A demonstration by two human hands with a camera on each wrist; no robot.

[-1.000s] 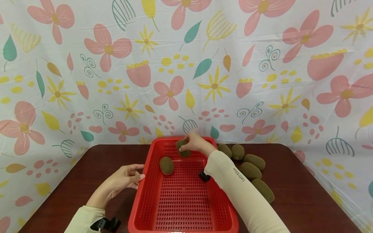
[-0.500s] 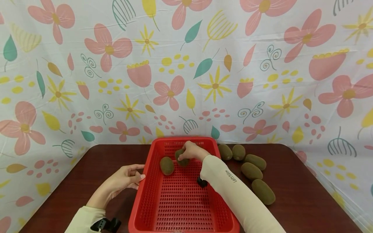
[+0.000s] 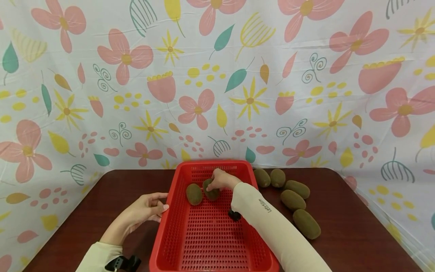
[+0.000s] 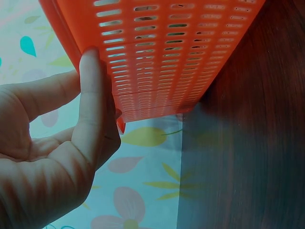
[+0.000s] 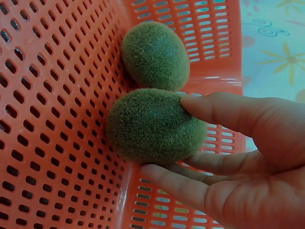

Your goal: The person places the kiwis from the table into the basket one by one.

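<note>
Kiwi in the right hand sits below the centre of the frame, low in the red basket. At lower left, the left hand pinches the basket's left rim with bent fingers, the bench showing beneath. Next comes a second kiwi, let go on the basket floor, just left of the held one; whether the two touch I cannot tell. The right hand is part-closed, thumb on one flank of its kiwi and fingers on the other. Five bench kiwis lie right of centre.

It should handle as a light, firm fruit with slight give; the fuzz ought to stop slipping, but a hard squeeze could bruise it. Across the middle looks the best hold.

Compared with a second ago, the held kiwi is lower in the frame and closer to its neighbour. The left hand, basket and bench kiwis look unmoved.
</note>
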